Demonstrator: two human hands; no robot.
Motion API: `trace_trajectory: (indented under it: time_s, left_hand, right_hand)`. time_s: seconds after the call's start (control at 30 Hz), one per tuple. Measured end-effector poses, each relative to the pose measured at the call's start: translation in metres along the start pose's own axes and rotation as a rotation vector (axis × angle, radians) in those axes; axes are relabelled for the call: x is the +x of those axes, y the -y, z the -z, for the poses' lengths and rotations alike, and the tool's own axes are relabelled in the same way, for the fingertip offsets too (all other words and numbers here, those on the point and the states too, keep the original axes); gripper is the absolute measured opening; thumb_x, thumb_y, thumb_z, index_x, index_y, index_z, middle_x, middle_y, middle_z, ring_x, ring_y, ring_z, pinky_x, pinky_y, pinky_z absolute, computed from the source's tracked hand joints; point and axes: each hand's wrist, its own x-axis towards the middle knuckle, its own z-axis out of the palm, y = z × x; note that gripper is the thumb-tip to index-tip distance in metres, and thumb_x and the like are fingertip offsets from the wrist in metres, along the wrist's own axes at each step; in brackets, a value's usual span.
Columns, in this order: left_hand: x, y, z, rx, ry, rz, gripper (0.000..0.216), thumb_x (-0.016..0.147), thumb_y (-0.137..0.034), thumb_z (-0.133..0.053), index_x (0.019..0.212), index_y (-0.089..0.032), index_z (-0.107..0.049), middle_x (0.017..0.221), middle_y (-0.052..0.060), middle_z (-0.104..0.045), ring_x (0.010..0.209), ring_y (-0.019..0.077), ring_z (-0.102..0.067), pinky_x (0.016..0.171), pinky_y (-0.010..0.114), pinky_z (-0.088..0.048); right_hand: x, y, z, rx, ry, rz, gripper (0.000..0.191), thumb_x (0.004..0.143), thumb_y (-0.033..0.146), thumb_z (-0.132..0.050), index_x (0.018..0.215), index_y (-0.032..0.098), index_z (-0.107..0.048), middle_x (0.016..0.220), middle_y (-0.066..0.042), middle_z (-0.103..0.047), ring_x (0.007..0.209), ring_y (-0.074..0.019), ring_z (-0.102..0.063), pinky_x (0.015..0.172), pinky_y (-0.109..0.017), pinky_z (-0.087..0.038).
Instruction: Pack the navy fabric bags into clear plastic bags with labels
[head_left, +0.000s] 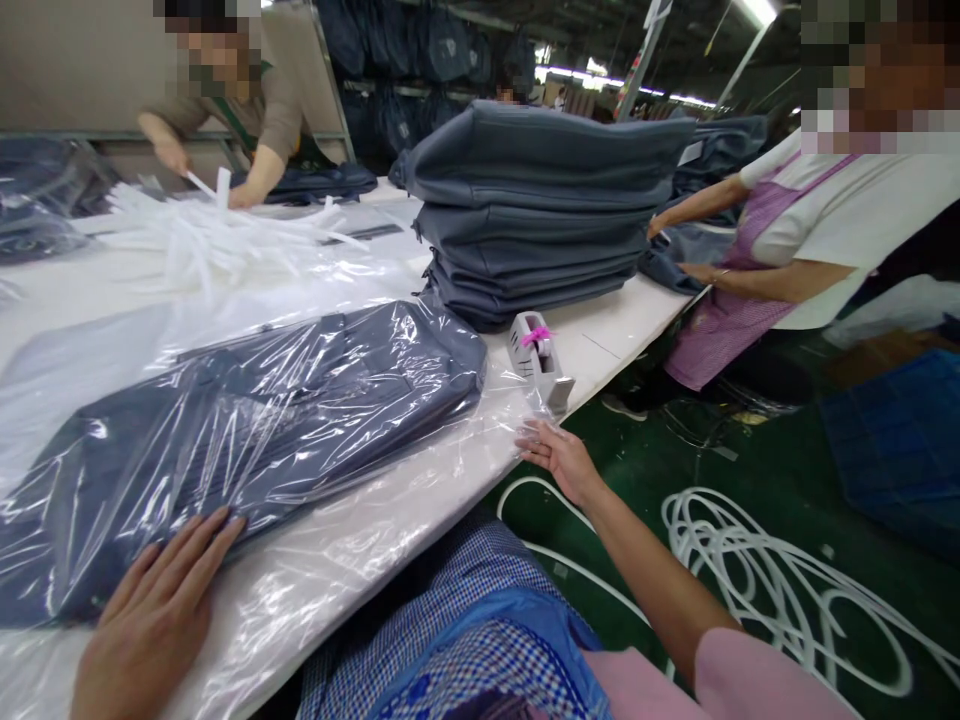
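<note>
A dark blue-grey bag point(300, 400) lies on the table inside a clear plastic sleeve point(420, 440). My left hand point(161, 610) rests on the sleeve's near side, its fingers stretched out and lying flat. At the table's edge my right hand point(562, 460) pinches the gathered loose end of the sleeve between thumb and fingers. Just beyond that hand stands a grey tape dispenser point(538, 360) with a pink ribbon tied on it.
Several dark bags point(540, 210) are stacked behind the dispenser. White strips point(217, 240) are piled at the back left, where a co-worker point(262, 120) handles them. Another co-worker point(795, 230) stands at the right. White tubing point(720, 530) coils on the green floor near a blue crate point(892, 430).
</note>
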Motion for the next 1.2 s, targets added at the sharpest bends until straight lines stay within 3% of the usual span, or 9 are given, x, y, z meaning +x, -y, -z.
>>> trace_trajectory:
  time_s: [0.13, 0.27, 0.37, 0.6, 0.77, 0.93, 1.1, 1.2]
  left_hand:
    - [0.001, -0.006, 0.001, -0.070, -0.013, 0.063, 0.080, 0.079, -0.028, -0.044, 0.153, -0.044, -0.017, 0.159, -0.010, -0.024, 0.143, 0.0281, -0.034, 0.121, 0.052, -0.023]
    - [0.002, -0.008, 0.001, -0.102, -0.019, 0.078, 0.083, 0.075, -0.024, -0.044, 0.152, -0.044, -0.021, 0.158, -0.010, -0.028, 0.143, 0.0273, -0.034, 0.121, 0.051, -0.022]
    - [0.002, -0.015, 0.004, -0.146, -0.031, 0.133, 0.081, 0.075, -0.021, -0.043, 0.152, -0.041, -0.025, 0.158, -0.007, -0.031, 0.145, 0.0266, -0.032, 0.121, 0.052, -0.021]
    - [0.004, -0.025, 0.007, -0.164, -0.048, 0.161, 0.076, 0.079, -0.020, -0.041, 0.152, -0.038, -0.028, 0.157, -0.003, -0.034, 0.144, 0.0267, -0.033, 0.121, 0.052, -0.020]
    - [0.004, -0.023, 0.005, -0.165, -0.035, 0.156, 0.078, 0.077, -0.020, -0.042, 0.152, -0.036, -0.028, 0.159, -0.004, -0.032, 0.146, 0.0268, -0.030, 0.122, 0.052, -0.019]
    - [0.002, -0.021, 0.005, -0.136, -0.028, 0.138, 0.079, 0.076, -0.019, -0.041, 0.152, -0.036, -0.028, 0.158, -0.003, -0.033, 0.145, 0.0260, -0.031, 0.122, 0.051, -0.020]
    - [-0.001, -0.017, 0.009, -0.091, -0.011, 0.091, 0.073, 0.077, -0.017, -0.040, 0.149, -0.028, -0.037, 0.155, 0.004, -0.040, 0.144, 0.0263, -0.034, 0.121, 0.050, -0.021]
    - [-0.001, -0.010, 0.006, -0.039, 0.004, 0.059, 0.069, 0.080, -0.014, -0.039, 0.148, -0.025, -0.041, 0.155, 0.005, -0.040, 0.143, 0.0262, -0.034, 0.121, 0.050, -0.022]
  right_hand:
    - [0.007, 0.003, 0.010, -0.107, -0.015, 0.047, 0.037, 0.079, 0.047, -0.075, 0.101, 0.017, -0.072, 0.103, -0.010, -0.074, 0.086, -0.0215, -0.072, 0.074, -0.033, -0.062]
    - [0.012, 0.012, 0.041, -0.468, 0.056, 0.157, 0.042, 0.071, 0.046, -0.081, 0.098, 0.015, -0.075, 0.086, -0.009, -0.076, 0.074, -0.0233, -0.072, 0.068, -0.038, -0.063]
    - [0.016, 0.009, 0.058, -0.567, 0.013, 0.234, 0.043, 0.070, 0.048, -0.079, 0.098, 0.015, -0.075, 0.080, -0.007, -0.075, 0.070, -0.0232, -0.071, 0.070, -0.042, -0.062]
    - [0.014, -0.014, 0.049, -0.099, -0.272, 0.179, 0.041, 0.064, 0.042, -0.083, 0.096, 0.022, -0.066, 0.099, -0.005, -0.073, 0.097, -0.0236, -0.069, 0.091, -0.042, -0.057]
    - [-0.001, -0.019, 0.028, -0.076, -0.195, 0.070, 0.037, 0.070, 0.039, -0.077, 0.100, 0.025, -0.061, 0.103, -0.004, -0.070, 0.097, -0.0228, -0.068, 0.083, -0.041, -0.060]
    - [0.011, -0.001, 0.028, -0.441, -0.276, 0.282, 0.033, 0.074, 0.046, -0.069, 0.095, 0.021, -0.064, 0.094, -0.005, -0.071, 0.078, -0.0216, -0.068, 0.067, -0.036, -0.060]
    - [0.029, 0.027, 0.050, -0.683, -0.363, 0.488, 0.035, 0.075, 0.048, -0.067, 0.092, 0.017, -0.071, 0.089, -0.009, -0.072, 0.085, -0.0266, -0.067, 0.083, -0.040, -0.054]
    - [0.035, 0.030, 0.058, -0.774, -0.358, 0.547, 0.042, 0.076, 0.052, -0.064, 0.097, 0.017, -0.070, 0.092, -0.011, -0.073, 0.084, -0.0275, -0.068, 0.082, -0.041, -0.052]
